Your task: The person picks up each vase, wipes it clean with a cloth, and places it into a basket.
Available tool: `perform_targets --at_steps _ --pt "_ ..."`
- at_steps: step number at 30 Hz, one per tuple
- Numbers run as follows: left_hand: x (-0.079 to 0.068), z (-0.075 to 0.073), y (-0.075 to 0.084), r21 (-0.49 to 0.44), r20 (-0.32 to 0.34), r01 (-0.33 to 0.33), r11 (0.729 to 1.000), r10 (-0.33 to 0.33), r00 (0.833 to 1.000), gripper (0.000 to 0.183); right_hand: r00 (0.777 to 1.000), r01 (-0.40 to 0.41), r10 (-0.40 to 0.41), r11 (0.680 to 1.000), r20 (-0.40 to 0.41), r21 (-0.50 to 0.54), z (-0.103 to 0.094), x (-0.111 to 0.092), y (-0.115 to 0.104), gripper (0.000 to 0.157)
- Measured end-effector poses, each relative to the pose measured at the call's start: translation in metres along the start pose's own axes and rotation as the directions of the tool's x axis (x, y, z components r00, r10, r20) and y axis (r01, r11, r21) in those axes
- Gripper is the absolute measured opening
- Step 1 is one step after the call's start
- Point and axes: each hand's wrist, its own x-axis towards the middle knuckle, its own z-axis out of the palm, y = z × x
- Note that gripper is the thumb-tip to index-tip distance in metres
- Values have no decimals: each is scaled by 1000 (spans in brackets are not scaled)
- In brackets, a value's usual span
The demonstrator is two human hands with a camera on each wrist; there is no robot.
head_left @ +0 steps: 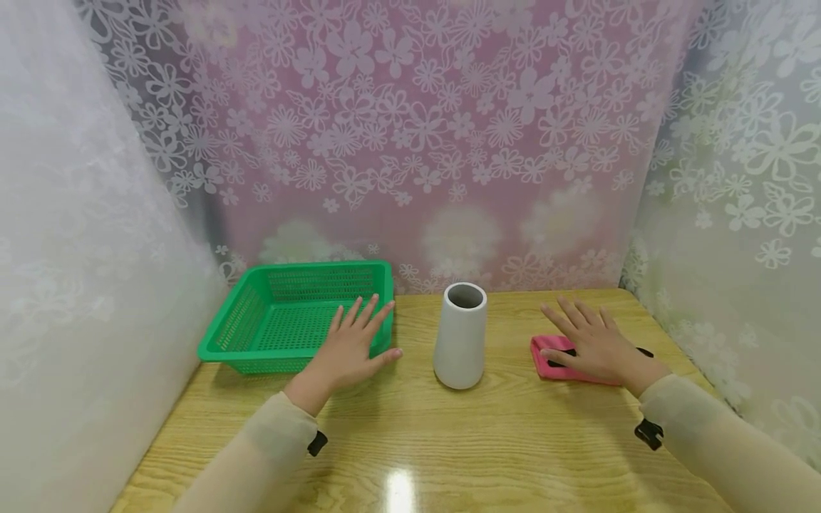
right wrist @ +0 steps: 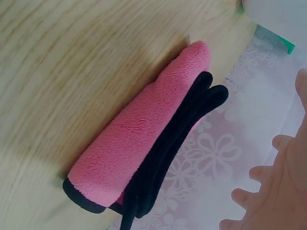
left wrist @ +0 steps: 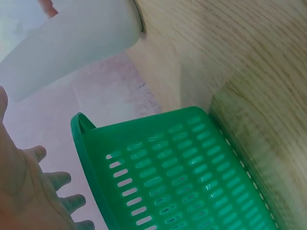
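My left hand (head_left: 349,353), fingers spread, hovers over the near right corner of a green plastic basket (head_left: 221,324). The left wrist view shows that hand (left wrist: 29,191) apart from the slotted basket wall (left wrist: 177,167). To its right a white vase (head_left: 460,349) stands upright on the table, its round mouth upward. My right hand (head_left: 596,342), also with fingers spread, is above a folded pink fleecy cloth (head_left: 544,356) with black bands. In the right wrist view a gap shows between that hand (right wrist: 278,177) and the cloth (right wrist: 139,129). Neither hand holds anything.
All of this is on a light wood-grain table (head_left: 462,449). A pink flowered curtain (head_left: 410,142) hangs behind it, and pale curtains flank it at the left (head_left: 96,249) and the right (head_left: 737,214).
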Motion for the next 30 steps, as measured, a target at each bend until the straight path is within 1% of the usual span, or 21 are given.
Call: perform_targets --at_steps 4,11,15,18,25,30 --pt "1 4 0 -16 15 11 1000 -11 1000 86 1000 -10 10 1000 16 2 3 -1 1 88" --pt "4 9 3 -47 3 0 999 0 1000 86 1000 -11 11 1000 24 -2 5 -1 4 87" --pt "8 13 5 -47 17 5 999 -5 1000 85 999 -10 9 1000 36 20 6 -1 6 86" --pt "11 14 9 -71 20 -1 998 3 1000 85 999 -11 10 999 43 39 7 -1 7 86" --pt "17 16 19 -124 -31 -43 991 39 999 81 999 -3 1 999 47 51 12 0 14 86" --pt "19 16 24 -132 -36 -55 990 50 998 79 998 -8 4 998 60 70 15 1 19 86"
